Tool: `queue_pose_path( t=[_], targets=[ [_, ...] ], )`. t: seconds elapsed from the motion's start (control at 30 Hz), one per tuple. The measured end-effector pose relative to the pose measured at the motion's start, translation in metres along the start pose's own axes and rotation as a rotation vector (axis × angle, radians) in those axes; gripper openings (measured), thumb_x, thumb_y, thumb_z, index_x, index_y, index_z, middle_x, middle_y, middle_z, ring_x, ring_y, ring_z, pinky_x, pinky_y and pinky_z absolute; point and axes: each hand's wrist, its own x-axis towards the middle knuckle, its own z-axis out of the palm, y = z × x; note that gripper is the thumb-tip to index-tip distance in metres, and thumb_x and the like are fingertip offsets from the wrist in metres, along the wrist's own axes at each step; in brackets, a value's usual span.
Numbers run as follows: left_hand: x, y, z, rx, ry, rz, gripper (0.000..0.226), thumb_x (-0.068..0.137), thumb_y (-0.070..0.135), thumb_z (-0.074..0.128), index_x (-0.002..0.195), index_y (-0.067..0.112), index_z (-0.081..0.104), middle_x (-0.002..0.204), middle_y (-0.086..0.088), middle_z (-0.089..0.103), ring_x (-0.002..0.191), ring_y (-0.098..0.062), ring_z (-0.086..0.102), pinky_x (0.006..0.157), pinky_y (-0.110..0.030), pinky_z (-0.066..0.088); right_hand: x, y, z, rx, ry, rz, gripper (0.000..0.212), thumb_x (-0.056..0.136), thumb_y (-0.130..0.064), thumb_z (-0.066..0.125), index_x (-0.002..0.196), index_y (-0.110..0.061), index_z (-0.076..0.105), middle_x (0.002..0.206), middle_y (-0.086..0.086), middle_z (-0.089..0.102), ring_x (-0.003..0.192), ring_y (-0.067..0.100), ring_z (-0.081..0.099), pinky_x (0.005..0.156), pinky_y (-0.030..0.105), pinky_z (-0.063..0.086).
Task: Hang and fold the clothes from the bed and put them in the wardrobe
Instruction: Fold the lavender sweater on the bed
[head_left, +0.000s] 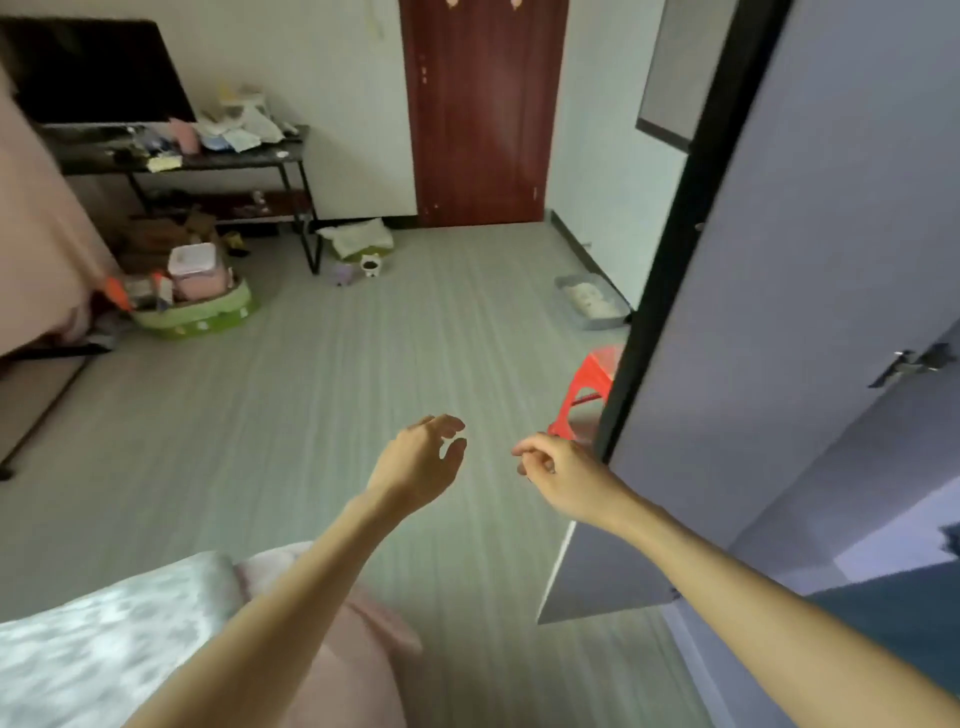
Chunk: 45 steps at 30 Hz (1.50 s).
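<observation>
Head view, and both bare arms reach out over the grey plank floor (322, 426). The left hand (421, 462) is held out with the fingers loosely curled and parted, thumb apart from the rest, gripping nothing at all. The right hand (556, 467) sits just beside it, a gap of floor between them; its fingers are tucked in toward the thumb in a light pinch, and whether anything sits in that pinch is too blurred to tell.

On the right, the wardrobe door (810, 291) stands open, pale grey with a dark edge and a metal handle (914, 364) on its face. The right forearm crosses in front of its lower corner. Behind that door edge, a red plastic stool (587, 389) peeks out on the floor.

At the bottom left, the corner of the bed (78, 654) comes in, covered in mottled grey-white fabric, with pink clothing (358, 670) bunched at its edge under the left forearm. So the clothes are down by the bed, well apart from both hands.

Across the room, a dark desk (244, 158) carries a black screen (93, 73) and a clutter of papers. A green basket (202, 317) full of odds and ends sits on the floor near it. A red-brown door (483, 114) stands shut in the far wall, and a grey tray (592, 304) lies by the right wall.
</observation>
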Motion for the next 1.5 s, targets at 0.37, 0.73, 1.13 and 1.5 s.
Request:
queue_pose_path(
  t=[0.37,0.73,1.13,1.5],
  targets=[
    [-0.013,-0.223,-0.120,-0.064,0.317,-0.528,0.027,0.093,0.021,0.049,0.116,0.015,0.061,0.111,-0.003,0.065,0.098,-0.022,0.061,0.087,-0.031,0.047,0.186,-0.153,0.168,0.028,-0.309,-0.173,0.025,0.095,-0.013,0.043,0.110,-0.010,0.063,0.100,0.009,0.067,0.096,0.025,0.062,0.087,0.030,0.047],
    [0.048,-0.403,-0.202,-0.080,0.738,-0.952,0.024,0.092,0.020,0.051,0.112,0.013,0.061,0.109,-0.005,0.065,0.099,-0.022,0.061,0.090,-0.033,0.046,0.433,-0.284,0.319,-0.017,-0.623,-0.429,0.024,0.093,-0.006,0.044,0.107,-0.004,0.063,0.099,0.017,0.069,0.089,0.023,0.060,0.086,0.033,0.046],
    [0.144,-0.507,-0.286,-0.262,1.035,-1.259,0.021,0.091,0.017,0.053,0.109,0.014,0.064,0.101,-0.001,0.067,0.089,-0.014,0.060,0.076,-0.019,0.039,0.601,-0.435,0.430,-0.109,-0.913,-0.610,0.024,0.091,-0.009,0.038,0.099,-0.016,0.060,0.092,0.005,0.066,0.087,0.020,0.057,0.075,0.027,0.045],
    [-0.058,-0.598,-0.341,-0.168,1.252,-1.673,0.025,0.092,0.015,0.051,0.112,0.006,0.063,0.113,-0.010,0.066,0.102,-0.025,0.062,0.085,-0.027,0.041,0.498,-0.579,0.592,-0.218,-1.276,-0.929,0.027,0.092,-0.013,0.036,0.105,-0.019,0.060,0.086,-0.005,0.064,0.086,0.018,0.062,0.071,0.026,0.047]
  ],
)
